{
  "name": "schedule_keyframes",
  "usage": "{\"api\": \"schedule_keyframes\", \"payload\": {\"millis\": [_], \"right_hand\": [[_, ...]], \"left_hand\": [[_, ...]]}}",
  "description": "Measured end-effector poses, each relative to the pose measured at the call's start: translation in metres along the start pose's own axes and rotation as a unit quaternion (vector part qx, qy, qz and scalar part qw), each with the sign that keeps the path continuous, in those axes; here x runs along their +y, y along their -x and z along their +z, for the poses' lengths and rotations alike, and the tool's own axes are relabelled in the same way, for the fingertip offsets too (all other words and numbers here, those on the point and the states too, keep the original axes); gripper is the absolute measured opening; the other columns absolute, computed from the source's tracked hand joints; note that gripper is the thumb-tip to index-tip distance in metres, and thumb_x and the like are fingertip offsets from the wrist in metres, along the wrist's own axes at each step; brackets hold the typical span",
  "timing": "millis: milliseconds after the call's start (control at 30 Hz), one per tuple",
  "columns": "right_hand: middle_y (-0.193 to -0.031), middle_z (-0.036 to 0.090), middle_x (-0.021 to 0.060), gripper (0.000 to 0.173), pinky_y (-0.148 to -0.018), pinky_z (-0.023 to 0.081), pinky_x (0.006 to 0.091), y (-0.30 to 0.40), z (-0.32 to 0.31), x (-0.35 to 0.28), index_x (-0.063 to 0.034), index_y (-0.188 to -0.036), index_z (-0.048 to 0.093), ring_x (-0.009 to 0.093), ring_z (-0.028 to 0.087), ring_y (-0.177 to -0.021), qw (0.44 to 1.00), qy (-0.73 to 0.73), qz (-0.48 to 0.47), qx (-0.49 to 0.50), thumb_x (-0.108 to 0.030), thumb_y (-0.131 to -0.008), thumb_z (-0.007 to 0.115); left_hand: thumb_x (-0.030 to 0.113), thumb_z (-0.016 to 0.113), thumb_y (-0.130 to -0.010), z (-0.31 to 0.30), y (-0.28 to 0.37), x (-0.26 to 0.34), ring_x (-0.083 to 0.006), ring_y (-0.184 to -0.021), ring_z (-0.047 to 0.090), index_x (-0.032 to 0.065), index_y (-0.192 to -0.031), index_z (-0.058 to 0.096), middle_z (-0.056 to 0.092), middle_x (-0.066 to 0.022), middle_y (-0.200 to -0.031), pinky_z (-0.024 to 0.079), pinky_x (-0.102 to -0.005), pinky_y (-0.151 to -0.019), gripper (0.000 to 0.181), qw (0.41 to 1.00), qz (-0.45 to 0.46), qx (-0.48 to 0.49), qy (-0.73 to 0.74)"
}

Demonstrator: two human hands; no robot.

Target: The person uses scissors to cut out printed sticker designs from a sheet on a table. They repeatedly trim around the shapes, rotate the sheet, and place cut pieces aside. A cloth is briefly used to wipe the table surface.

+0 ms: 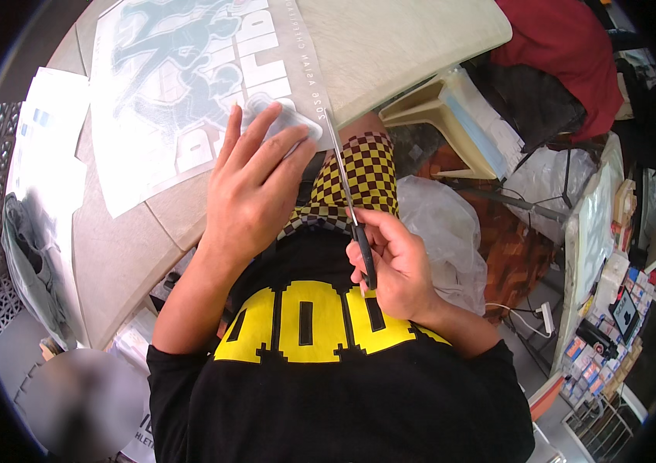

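A printed transfer film sheet [154, 116] with mirrored lettering and pale figures lies on the tiled tabletop [420, 40], its near edge along the table's edge. My left hand [258, 179] rests on the sheet's near right part, fingers spread, over a small clear, rounded plastic piece [304, 124]. In my right hand [394, 260] are long-bladed scissors [342, 168] with black handles. Their blades point up and away from me, with the tips beside the sheet's right edge. The blades look nearly closed together.
White paper sheets [44, 139] and a grey cloth [29, 266] lie at the left. A beige plastic stool [449, 127] bearing papers stands at the right, near plastic bags [443, 231]. A blurred round patch covers the lower left. Farther right are small boxes [594, 359] and a white power adapter [547, 318].
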State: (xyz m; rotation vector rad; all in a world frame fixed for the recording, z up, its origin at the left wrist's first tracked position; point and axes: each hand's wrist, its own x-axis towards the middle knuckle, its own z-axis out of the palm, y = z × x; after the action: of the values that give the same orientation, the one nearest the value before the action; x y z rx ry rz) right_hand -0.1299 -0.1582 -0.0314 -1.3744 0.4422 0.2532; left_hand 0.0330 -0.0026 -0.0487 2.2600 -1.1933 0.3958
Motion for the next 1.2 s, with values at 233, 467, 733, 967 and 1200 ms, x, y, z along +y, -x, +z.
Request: {"api": "schedule_keyframes", "payload": {"millis": [233,467,733,967,1200], "right_hand": [[-0.088,0.061,0.0037,0.036,-0.064,0.051,0.0214,0.002,-0.001,-0.007,0.004,-0.135,0.048,0.005,0.058,-0.072,0.996,-0.082,0.029,-0.001,-0.001,-0.102,0.059],[-0.088,0.06,0.0042,0.034,-0.067,0.051,0.0229,0.003,0.001,-0.005,0.0046,-0.133,0.046,0.007,0.059,-0.072,0.997,-0.08,0.013,-0.006,-0.003,-0.103,0.059],[-0.09,0.06,0.004,0.039,-0.063,0.05,0.0233,0.003,0.0,-0.002,0.002,-0.136,0.047,0.008,0.059,-0.071,0.999,-0.042,0.011,-0.011,-0.007,-0.101,0.06],[-0.082,0.059,0.0015,0.031,-0.061,0.047,0.0213,0.007,0.003,-0.013,0.0049,-0.129,0.052,0.004,0.057,-0.069,0.999,-0.007,0.043,0.014,-0.004,-0.101,0.063],[-0.08,0.058,-0.0003,0.027,-0.059,0.047,0.0219,-0.011,0.01,-0.011,0.0042,-0.126,0.053,0.004,0.056,-0.066,0.998,-0.05,-0.004,0.035,-0.004,-0.102,0.061]], "left_hand": [[0.005,0.07,-0.081,0.016,0.004,-0.004,-0.0356,-0.126,0.061,0.0031,-0.11,0.074,0.07,-0.0101,-0.117,0.043,-0.0554,-0.113,0.029,1.0,0.003,0.003,0.015],[0.005,0.07,-0.08,0.016,0.005,-0.005,-0.0374,-0.126,0.061,0.003,-0.11,0.074,0.07,-0.0108,-0.117,0.044,-0.0555,-0.112,0.03,1.0,0.009,0.007,0.012],[-0.008,0.074,-0.077,0.012,0.0,0.001,-0.0356,-0.125,0.064,0.0022,-0.107,0.077,0.073,-0.0112,-0.114,0.046,-0.0525,-0.112,0.032,1.0,-0.006,0.004,0.011],[-0.008,0.074,-0.078,0.012,0.0,0.001,-0.0353,-0.124,0.064,0.002,-0.107,0.077,0.074,-0.0114,-0.114,0.046,-0.0528,-0.112,0.031,1.0,-0.009,0.004,0.014],[-0.001,0.071,-0.076,0.01,0.006,0.0,-0.0372,-0.121,0.064,0.0016,-0.108,0.075,0.072,-0.0114,-0.115,0.046,-0.0547,-0.111,0.032,0.999,0.014,0.01,0.031]]}}
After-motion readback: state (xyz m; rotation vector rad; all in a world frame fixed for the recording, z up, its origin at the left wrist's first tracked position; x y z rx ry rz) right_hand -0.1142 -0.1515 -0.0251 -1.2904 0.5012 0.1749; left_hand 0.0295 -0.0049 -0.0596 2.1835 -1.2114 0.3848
